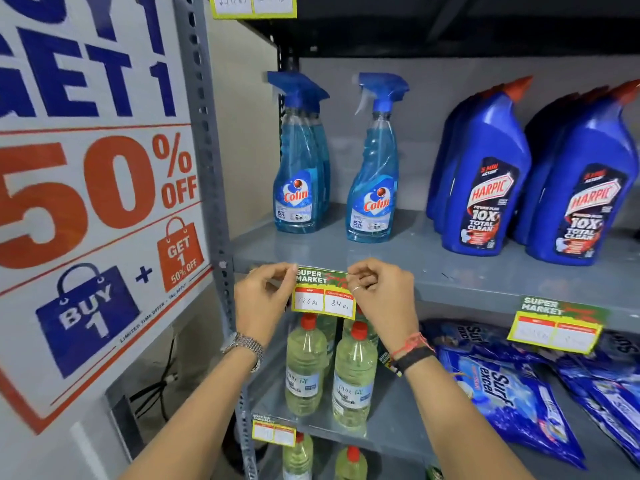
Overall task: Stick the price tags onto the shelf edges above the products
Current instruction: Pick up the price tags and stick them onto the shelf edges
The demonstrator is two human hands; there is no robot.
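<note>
Price tag (pixel 323 295), green-topped with a yellow border and two white boxes reading 126 and 84, sits against the front edge of the grey shelf (pixel 485 282), near the shelf's left end, directly above the red-capped bottles of pale liquid (pixel 353 379).

Largest in view, at nine o'clock from the tag, is the promotional poster (pixel 93 188) with "50% OFF" in orange. At one to two o'clock stand the blue Harpic bottles (pixel 485 188), and at twelve o'clock the two Colin spray bottles (pixel 372 174). At four o'clock lie the blue Surf Excel packets (pixel 509 403). At three o'clock a second tag (pixel 557 323) hangs from the same shelf edge, well apart from the first.

The left hand (pixel 263 299), wearing a metal watch, pinches the tag's upper left corner between thumb and fingers. The right hand (pixel 381 296), with a ring and wrist bands, pinches the upper right corner the same way.
</note>
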